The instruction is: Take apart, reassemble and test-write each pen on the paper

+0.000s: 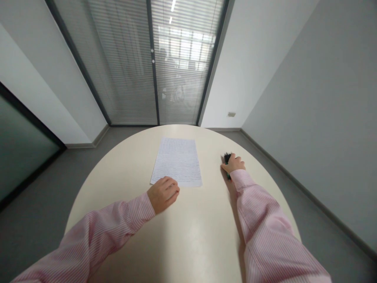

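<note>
While my right fingers (238, 158) arch over a small black-and-green object (227, 158) on the round cream table (118, 173), their grip unclear, my left fingers (171, 192) curl loosely, gap hidden, by the white paper sheet (177, 159)'s near edge; its rows are too small to read.

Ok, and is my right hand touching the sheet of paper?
Apart: the head view shows a strip of tabletop between the right hand and the right edge of the paper.

The table (123, 173) holds paper (178, 161), left of the right grip (234, 163).
</note>
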`<state>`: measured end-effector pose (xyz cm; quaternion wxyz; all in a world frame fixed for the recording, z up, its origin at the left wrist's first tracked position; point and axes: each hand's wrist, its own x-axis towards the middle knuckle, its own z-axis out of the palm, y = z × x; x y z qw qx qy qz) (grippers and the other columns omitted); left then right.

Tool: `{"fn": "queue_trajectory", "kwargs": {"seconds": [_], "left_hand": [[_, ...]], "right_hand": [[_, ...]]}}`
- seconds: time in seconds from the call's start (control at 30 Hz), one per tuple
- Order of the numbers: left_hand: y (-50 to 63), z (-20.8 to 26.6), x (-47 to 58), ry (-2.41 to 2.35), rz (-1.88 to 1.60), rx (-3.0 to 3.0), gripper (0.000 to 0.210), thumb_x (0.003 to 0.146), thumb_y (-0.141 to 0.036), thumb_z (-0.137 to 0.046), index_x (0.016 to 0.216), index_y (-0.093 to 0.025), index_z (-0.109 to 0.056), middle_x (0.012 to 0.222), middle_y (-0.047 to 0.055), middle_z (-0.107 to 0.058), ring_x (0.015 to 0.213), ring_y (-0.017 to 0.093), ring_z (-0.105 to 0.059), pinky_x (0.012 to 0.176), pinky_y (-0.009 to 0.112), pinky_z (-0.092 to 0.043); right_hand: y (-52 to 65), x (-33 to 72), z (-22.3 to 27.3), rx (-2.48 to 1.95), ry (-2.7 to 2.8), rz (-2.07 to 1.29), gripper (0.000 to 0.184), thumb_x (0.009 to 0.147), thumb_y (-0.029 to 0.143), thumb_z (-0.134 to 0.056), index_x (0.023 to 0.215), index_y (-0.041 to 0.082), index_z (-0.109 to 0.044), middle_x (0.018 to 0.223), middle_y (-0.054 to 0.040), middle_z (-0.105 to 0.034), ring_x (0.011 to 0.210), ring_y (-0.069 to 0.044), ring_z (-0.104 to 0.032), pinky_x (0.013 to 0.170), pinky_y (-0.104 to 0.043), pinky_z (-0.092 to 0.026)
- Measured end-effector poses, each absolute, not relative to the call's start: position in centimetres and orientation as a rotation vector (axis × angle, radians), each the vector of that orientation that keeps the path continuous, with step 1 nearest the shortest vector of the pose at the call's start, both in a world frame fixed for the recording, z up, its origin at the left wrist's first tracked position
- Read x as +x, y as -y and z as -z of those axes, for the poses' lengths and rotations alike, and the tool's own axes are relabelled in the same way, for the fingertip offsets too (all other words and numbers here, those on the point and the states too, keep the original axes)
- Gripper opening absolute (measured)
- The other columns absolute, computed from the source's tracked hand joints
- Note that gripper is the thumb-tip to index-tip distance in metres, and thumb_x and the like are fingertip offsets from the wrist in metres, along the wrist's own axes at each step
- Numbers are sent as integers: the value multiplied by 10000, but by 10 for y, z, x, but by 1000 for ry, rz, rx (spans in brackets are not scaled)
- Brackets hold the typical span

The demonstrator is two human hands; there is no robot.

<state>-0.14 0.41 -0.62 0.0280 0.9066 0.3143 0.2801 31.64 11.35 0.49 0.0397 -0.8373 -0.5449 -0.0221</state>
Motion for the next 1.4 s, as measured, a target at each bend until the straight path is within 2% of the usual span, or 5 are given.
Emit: {"fn": "queue_trajectory", "kwargs": {"seconds": [0.37, 0.7, 1.0, 1.23, 1.4], "left_hand": [[-11, 16, -6, -1081, -718, 2734, 278, 867, -255, -456, 1118, -169, -537, 1112, 88, -570, 1046, 212, -494, 916, 394, -421], [-17, 5, -9, -921, -1136, 2102, 259, 896, -310, -411, 1060, -176, -560, 1168, 107, -561, 1109, 202, -504, 976, 365, -399], [-59, -16, -57, -1079, -1512, 1039, 589, 696, -474, -636, 1183, -179, -485, 1224, 109, -544, 1130, 258, -512, 935, 373, -429], [-66, -22, -73, -1253, -1404, 1162, 665, 595, -486, -695, 1138, -122, -577, 1134, 124, -621, 1107, 293, -529, 968, 389, -402], [-84, -1, -93, -1682, -1244, 1509, 672, 682, -492, -579, 1237, -119, -506, 1292, 112, -511, 1223, 272, -428, 1058, 372, -284]], "right_hand": [[-107, 303, -28, -2493, 1814, -150, 667, 640, 302, -619, 1212, 107, -337, 990, -189, -597, 909, -314, -602, 723, -364, -447], [-99, 179, -53, -1421, 1731, -904, 588, 606, 299, -618, 1142, 190, -400, 804, 8, -605, 715, -177, -594, 716, -345, -479], [-77, 43, -49, -1447, 1719, -1161, 574, 678, 249, -619, 1171, 135, -348, 1024, -114, -568, 945, -248, -590, 841, -401, -463], [-62, 26, -57, -1456, 1896, -964, 744, 660, 153, -615, 1297, 52, -243, 1232, -242, -405, 1115, -311, -496, 939, -413, -400], [-66, 25, -35, -1364, 2041, -875, 738, 684, 152, -580, 1321, 9, -237, 1331, -266, -342, 1254, -319, -344, 1034, -451, -288]]}}
